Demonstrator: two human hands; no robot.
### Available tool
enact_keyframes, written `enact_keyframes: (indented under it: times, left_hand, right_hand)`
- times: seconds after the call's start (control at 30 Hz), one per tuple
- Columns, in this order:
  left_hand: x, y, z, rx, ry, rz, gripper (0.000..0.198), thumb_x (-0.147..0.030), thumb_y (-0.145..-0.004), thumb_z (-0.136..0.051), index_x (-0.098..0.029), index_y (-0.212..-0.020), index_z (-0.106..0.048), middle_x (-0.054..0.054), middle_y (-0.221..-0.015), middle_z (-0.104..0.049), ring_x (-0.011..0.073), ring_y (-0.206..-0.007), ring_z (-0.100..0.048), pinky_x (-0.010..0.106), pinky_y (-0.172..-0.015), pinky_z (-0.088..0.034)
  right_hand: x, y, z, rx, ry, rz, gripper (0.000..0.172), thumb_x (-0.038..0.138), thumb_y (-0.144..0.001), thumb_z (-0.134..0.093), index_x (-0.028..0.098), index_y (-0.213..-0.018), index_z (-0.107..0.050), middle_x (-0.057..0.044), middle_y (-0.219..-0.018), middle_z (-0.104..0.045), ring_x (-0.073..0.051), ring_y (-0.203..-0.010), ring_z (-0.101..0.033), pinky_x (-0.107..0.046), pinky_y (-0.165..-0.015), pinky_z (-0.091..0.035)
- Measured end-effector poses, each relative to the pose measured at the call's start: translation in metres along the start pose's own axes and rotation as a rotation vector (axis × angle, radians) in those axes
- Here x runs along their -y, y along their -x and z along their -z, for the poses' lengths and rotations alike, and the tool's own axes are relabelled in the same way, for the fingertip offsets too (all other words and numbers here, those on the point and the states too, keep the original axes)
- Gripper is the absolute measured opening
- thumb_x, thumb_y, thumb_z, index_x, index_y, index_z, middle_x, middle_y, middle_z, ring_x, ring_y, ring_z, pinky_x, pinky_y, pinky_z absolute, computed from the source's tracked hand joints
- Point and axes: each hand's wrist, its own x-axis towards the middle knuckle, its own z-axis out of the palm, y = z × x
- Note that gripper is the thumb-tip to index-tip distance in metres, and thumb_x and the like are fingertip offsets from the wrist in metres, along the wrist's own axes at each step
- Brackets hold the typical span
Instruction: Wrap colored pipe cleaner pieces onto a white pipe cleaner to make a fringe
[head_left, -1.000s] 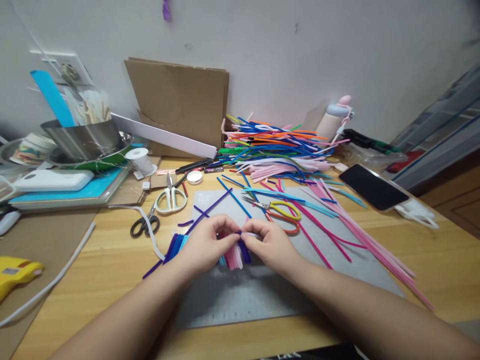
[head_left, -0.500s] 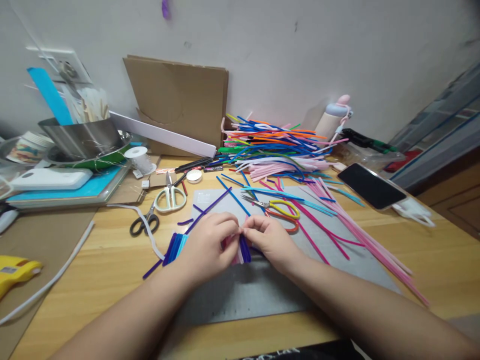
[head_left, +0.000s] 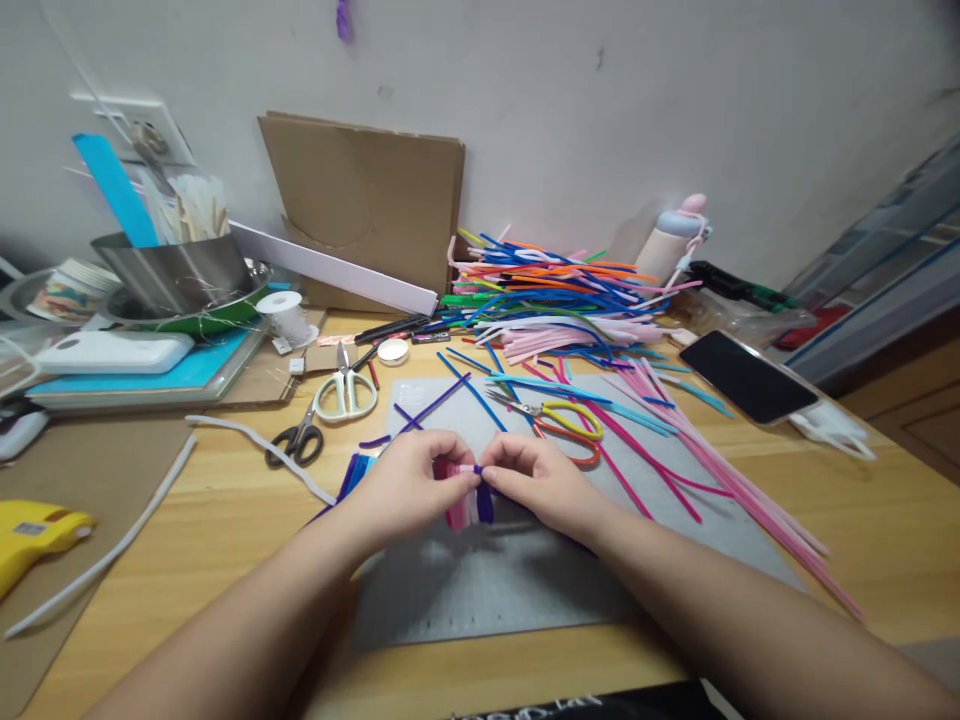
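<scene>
Between my hands hangs a row of folded pipe cleaners in pink, white and dark purple, with more blue and turquoise ones showing left of my wrist. My left hand pinches the row's top edge between thumb and forefinger. Close against it, my right hand pinches the purple end at the top. Both hands are over the grey cutting mat. Part of the row is hidden behind my left hand. Just beyond my right hand lie scissors with yellow and orange handles.
Loose pink pipe cleaners spread to the right, near a phone. A large multicoloured pile lies at the back. White-handled scissors and black-handled scissors rest at left. A yellow glue gun is at the far left.
My fingers have parted slightly at the top, so more of the pink and purple row shows between them. The whole view has shifted a little.
</scene>
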Motion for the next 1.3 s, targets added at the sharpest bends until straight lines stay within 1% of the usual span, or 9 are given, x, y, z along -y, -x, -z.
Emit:
enact_keyframes:
  times: [0.13, 0.27, 0.5, 0.67, 0.77, 0.87, 1.0, 1.2, 1.3]
  left_hand:
    - [0.0016, -0.0003, -0.0004, 0.020, -0.040, -0.006, 0.018, -0.031, -0.073, -0.052, -0.016, -0.073, -0.060, 0.000, -0.066, -0.059, 0.0123, -0.061, -0.050, 0.022, -0.054, -0.036]
    - [0.0023, -0.0006, -0.0005, 0.042, -0.029, 0.016, 0.018, -0.032, -0.074, -0.052, -0.015, -0.075, -0.060, 0.000, -0.066, -0.059, 0.0119, -0.059, -0.050, 0.022, -0.054, -0.036]
    - [0.0036, -0.0011, 0.0006, 0.053, -0.017, 0.017, 0.018, -0.031, -0.073, -0.053, -0.015, -0.074, -0.060, 0.000, -0.067, -0.059, 0.0119, -0.061, -0.050, 0.022, -0.055, -0.037]
    - [0.0039, -0.0021, 0.0020, 0.088, 0.018, 0.024, 0.020, -0.032, -0.075, -0.051, -0.015, -0.077, -0.061, 0.000, -0.067, -0.059, 0.0118, -0.060, -0.050, 0.021, -0.054, -0.038]
    - [0.0026, -0.0022, 0.0026, 0.091, 0.045, 0.031, 0.020, -0.030, -0.076, -0.049, -0.016, -0.078, -0.062, 0.000, -0.068, -0.060, 0.0113, -0.060, -0.051, 0.021, -0.053, -0.038]
    - [0.0016, -0.0014, 0.0039, 0.079, 0.045, 0.047, 0.019, -0.029, -0.076, -0.048, -0.017, -0.083, -0.062, 0.000, -0.072, -0.062, 0.0104, -0.058, -0.051, 0.020, -0.051, -0.038]
    - [0.0027, -0.0009, 0.0065, 0.069, 0.010, 0.061, 0.021, -0.031, -0.077, -0.047, -0.019, -0.084, -0.062, 0.000, -0.072, -0.061, 0.0092, -0.054, -0.050, 0.019, -0.047, -0.037]
    - [0.0042, -0.0018, 0.0089, 0.055, -0.040, 0.079, 0.022, -0.033, -0.078, -0.046, -0.019, -0.081, -0.063, -0.001, -0.065, -0.059, 0.0085, -0.050, -0.048, 0.019, -0.045, -0.036]
    - [0.0031, -0.0010, 0.0083, 0.070, -0.029, 0.070, 0.022, -0.034, -0.078, -0.046, -0.019, -0.081, -0.063, -0.001, -0.066, -0.059, 0.0085, -0.051, -0.049, 0.019, -0.046, -0.037]
  right_hand:
    - [-0.0049, 0.0000, 0.0011, 0.017, 0.093, 0.012, 0.013, 0.026, -0.076, -0.054, 0.014, -0.074, -0.056, -0.001, -0.069, -0.054, -0.010, -0.064, -0.048, -0.022, -0.058, -0.037]
    - [-0.0065, 0.0007, 0.0013, 0.018, 0.130, 0.013, 0.014, 0.027, -0.076, -0.053, 0.014, -0.075, -0.057, -0.001, -0.070, -0.055, -0.011, -0.065, -0.048, -0.022, -0.058, -0.038]
    - [-0.0073, 0.0011, 0.0015, 0.053, 0.091, -0.007, 0.014, 0.027, -0.078, -0.052, 0.014, -0.077, -0.058, 0.000, -0.069, -0.054, -0.010, -0.064, -0.048, -0.022, -0.059, -0.038]
    - [-0.0049, 0.0017, 0.0016, 0.073, 0.046, -0.017, 0.013, 0.024, -0.077, -0.052, 0.012, -0.076, -0.057, -0.001, -0.067, -0.054, -0.010, -0.062, -0.048, -0.022, -0.058, -0.038]
    - [-0.0018, 0.0026, 0.0011, 0.049, 0.049, -0.009, 0.012, 0.022, -0.076, -0.052, 0.012, -0.074, -0.057, -0.001, -0.066, -0.054, -0.010, -0.061, -0.048, -0.023, -0.058, -0.038]
    - [0.0005, 0.0038, 0.0006, 0.001, 0.101, 0.020, 0.011, 0.021, -0.075, -0.052, 0.013, -0.071, -0.057, -0.001, -0.064, -0.053, -0.011, -0.061, -0.047, -0.023, -0.058, -0.038]
    - [-0.0021, 0.0024, 0.0010, -0.028, 0.136, 0.049, 0.012, 0.022, -0.077, -0.051, 0.013, -0.069, -0.055, -0.001, -0.066, -0.054, -0.012, -0.063, -0.049, -0.023, -0.059, -0.039]
    - [-0.0079, -0.0035, 0.0040, 0.067, -0.015, 0.011, 0.019, 0.031, -0.083, -0.046, 0.015, -0.080, -0.054, 0.000, -0.068, -0.052, -0.011, -0.064, -0.050, -0.023, -0.062, -0.040]
    - [-0.0064, -0.0025, 0.0039, 0.085, -0.015, -0.002, 0.021, 0.033, -0.084, -0.044, 0.015, -0.082, -0.054, 0.000, -0.069, -0.051, -0.011, -0.064, -0.049, -0.023, -0.062, -0.040]
